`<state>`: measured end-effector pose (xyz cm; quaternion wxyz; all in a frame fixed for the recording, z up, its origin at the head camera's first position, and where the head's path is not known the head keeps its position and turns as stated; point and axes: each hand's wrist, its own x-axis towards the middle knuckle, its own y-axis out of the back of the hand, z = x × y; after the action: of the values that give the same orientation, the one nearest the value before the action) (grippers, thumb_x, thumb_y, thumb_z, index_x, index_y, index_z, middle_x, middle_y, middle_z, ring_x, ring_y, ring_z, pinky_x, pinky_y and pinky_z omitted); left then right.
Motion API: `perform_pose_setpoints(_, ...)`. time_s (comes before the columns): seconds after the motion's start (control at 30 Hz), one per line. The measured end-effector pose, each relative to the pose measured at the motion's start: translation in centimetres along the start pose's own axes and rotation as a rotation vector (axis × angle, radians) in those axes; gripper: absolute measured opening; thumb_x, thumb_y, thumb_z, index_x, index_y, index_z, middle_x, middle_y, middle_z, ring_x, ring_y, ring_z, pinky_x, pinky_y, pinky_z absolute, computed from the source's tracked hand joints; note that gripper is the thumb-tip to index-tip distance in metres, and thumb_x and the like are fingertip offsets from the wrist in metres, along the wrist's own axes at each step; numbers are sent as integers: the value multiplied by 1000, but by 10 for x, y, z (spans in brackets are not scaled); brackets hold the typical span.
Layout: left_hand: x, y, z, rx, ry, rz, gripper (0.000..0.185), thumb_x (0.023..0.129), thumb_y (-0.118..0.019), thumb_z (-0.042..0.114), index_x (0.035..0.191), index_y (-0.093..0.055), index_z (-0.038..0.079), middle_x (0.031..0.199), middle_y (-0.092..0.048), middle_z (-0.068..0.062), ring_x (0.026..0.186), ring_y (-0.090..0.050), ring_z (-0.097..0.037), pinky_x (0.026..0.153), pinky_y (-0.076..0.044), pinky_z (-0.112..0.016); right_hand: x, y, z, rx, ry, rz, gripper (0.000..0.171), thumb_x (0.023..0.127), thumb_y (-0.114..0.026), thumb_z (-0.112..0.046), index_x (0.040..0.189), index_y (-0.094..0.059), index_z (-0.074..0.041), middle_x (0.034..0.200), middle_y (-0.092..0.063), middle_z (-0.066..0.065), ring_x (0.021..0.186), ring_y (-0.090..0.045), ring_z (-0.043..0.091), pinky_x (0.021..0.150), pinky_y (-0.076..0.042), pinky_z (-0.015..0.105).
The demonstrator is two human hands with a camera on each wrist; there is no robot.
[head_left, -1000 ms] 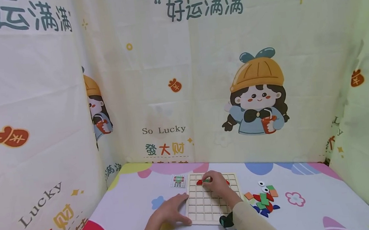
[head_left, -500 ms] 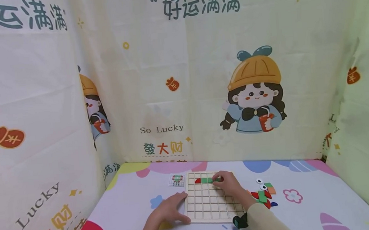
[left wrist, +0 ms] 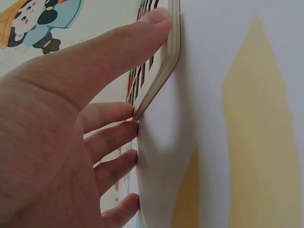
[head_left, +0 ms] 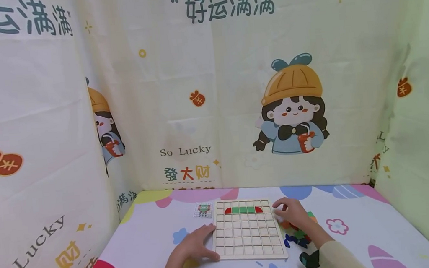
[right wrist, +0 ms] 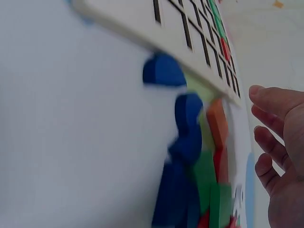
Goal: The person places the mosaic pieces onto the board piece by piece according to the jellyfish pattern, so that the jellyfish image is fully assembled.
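A pale wooden grid board (head_left: 250, 236) lies on the table. In its second row from the far side, green square blocks (head_left: 243, 210) sit between two red rounded blocks (head_left: 258, 209). My left hand (head_left: 197, 247) rests at the board's left side; in the left wrist view its thumb (left wrist: 156, 21) presses the near corner while the other fingers spread along the edge. My right hand (head_left: 296, 216) hovers just right of the board, fingers loosely bent, with nothing between them. Under it lies a pile of blue blocks (right wrist: 185, 128), green blocks (right wrist: 204, 178) and an orange block (right wrist: 217, 123).
A small card (head_left: 204, 210) with a coloured robot-like picture on a grid lies by the board's far left corner. Patterned cloth walls (head_left: 182, 111) stand behind and at both sides of the table (head_left: 143, 240).
My right hand has let go of a green block in the row and moved right, off the board, to above the loose blocks. The left hand has stayed at the board's edge.
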<state>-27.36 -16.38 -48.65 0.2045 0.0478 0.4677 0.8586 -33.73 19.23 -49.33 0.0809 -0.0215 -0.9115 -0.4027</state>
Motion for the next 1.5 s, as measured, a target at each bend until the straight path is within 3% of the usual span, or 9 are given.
perform_pose_setpoints(0.47, 1, 1, -2, -1, -8, -1, 89, 61, -79, 48, 137, -41, 22, 144, -40, -4, 133, -35, -32, 106, -31, -56, -28, 51, 41, -48, -47, -11, 20, 81, -68, -19, 100, -67, -14, 87, -58, 4, 72, -47, 15, 50, -47, 19)
perform_pose_setpoints(0.7, 2, 1, -3, 14, -21, -1, 89, 61, -79, 49, 137, -41, 22, 144, -40, -3, 133, -35, -31, 107, -31, -55, -40, 68, 60, -114, -52, 13, 22, 76, -72, -15, 97, -68, -11, 93, -63, 5, 73, -47, 15, 51, -40, 19)
perform_pose_setpoints(0.87, 2, 0, -3, 6, -20, -4, 89, 61, -79, 49, 137, -41, 22, 144, -40, -3, 133, -35, -31, 107, -31, -54, -45, 71, 67, -126, -75, -2, 24, 75, -73, -16, 97, -69, -10, 97, -63, 7, 74, -47, 16, 53, -41, 19)
perform_pose_setpoints(1.1, 0, 0, -2, -5, -24, -1, 89, 61, -79, 48, 137, -41, 21, 144, -40, -3, 133, -35, -30, 107, -31, -54, -46, 69, 74, -127, -106, -14, 24, 74, -74, -21, 95, -68, -11, 89, -61, 3, 74, -46, 16, 54, -40, 20)
perform_pose_setpoints(1.5, -1, 1, -1, 3, -27, 0, 89, 61, -78, 48, 137, -41, 20, 143, -41, -5, 132, -36, -32, 107, -31, -55, -48, 71, 76, -151, -79, -25, 21, 73, -75, -21, 92, -70, -13, 81, -59, -1, 70, -45, 15, 51, -39, 19)
